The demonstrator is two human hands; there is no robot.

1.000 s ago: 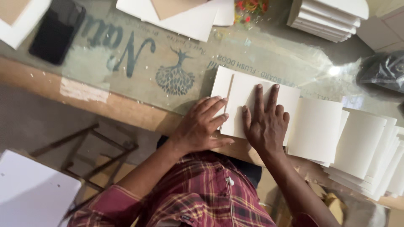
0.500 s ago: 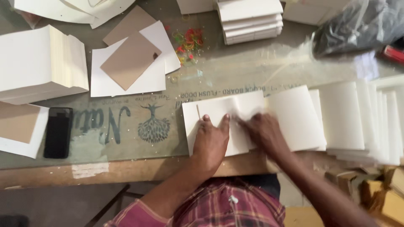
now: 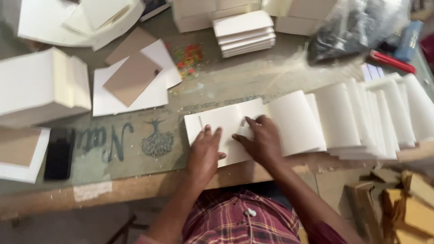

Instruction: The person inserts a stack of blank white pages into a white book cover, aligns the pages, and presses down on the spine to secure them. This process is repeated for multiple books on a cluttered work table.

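Note:
A cream folded paper booklet (image 3: 221, 122) lies on the workbench near its front edge. My left hand (image 3: 205, 151) rests flat on its left half, fingers together and pointing away from me. My right hand (image 3: 260, 140) presses on the booklet's middle, fingertips at the fold, nothing gripped. Just to the right, a row of several overlapping cream booklets (image 3: 361, 117) fans out along the bench, the nearest one touching my right hand's far side.
A stack of white booklets (image 3: 244, 32) sits at the back centre, thick white paper blocks (image 3: 43, 86) at left, a brown card on white sheets (image 3: 131, 79), a black phone (image 3: 58, 153), a dark plastic bag (image 3: 357, 27), and cardboard pieces (image 3: 398, 199) below right.
The view has shifted and moved closer. My right hand slid from the booklet's right part to its middle fold, while the left hand stayed flat on the left half.

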